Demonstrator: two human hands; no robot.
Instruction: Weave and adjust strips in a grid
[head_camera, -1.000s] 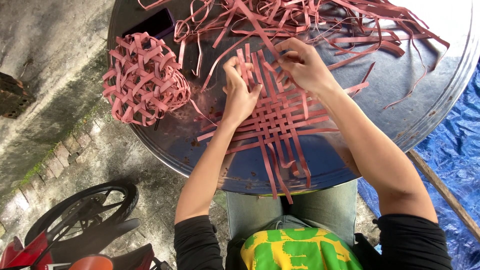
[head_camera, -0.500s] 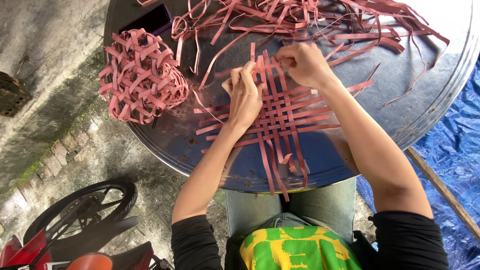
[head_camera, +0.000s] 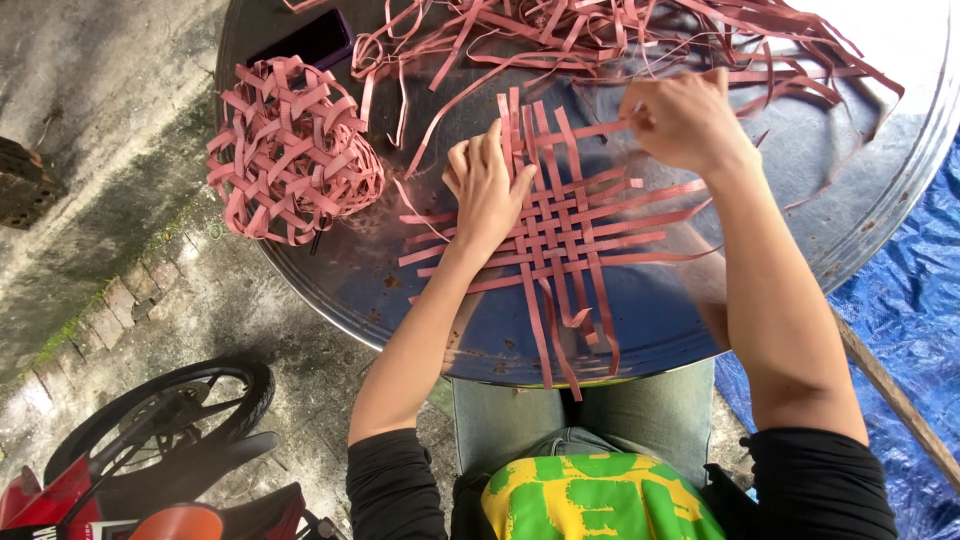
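Woven strip mat (head_camera: 560, 235), a flat lattice of pinkish-red strips, is lying near the front edge of the round metal tabletop (head_camera: 880, 215), directly ahead of the person's lap. The left hand (head_camera: 487, 190) is pressing down flat on the mat's left part, fingers spread and open, grasping nothing, only pinning the crossings. The right hand (head_camera: 685, 118) is pinching the end of one horizontal strip (head_camera: 600, 130) at the mat's far edge, fingers closed on it and lifted slightly off the table. Loose strips (head_camera: 620, 40) are lying in a tangled heap just beyond the mat, and a finished woven ball (head_camera: 290, 150) is sitting to the left beside a dark phone (head_camera: 310, 40). The main risk, as I judge it, is that the lattice is only being held by friction and one palm: if the right hand is pulling that strip too hard or at an angle, the neighbouring strips may be sliding and the open squares skewing. The free ends hanging over the table's front edge (head_camera: 560, 360) are looking unsecured and could be slipping out of the outer rows. The tangled heap is also lying close enough that a stray strip could be catching on the one being worked.
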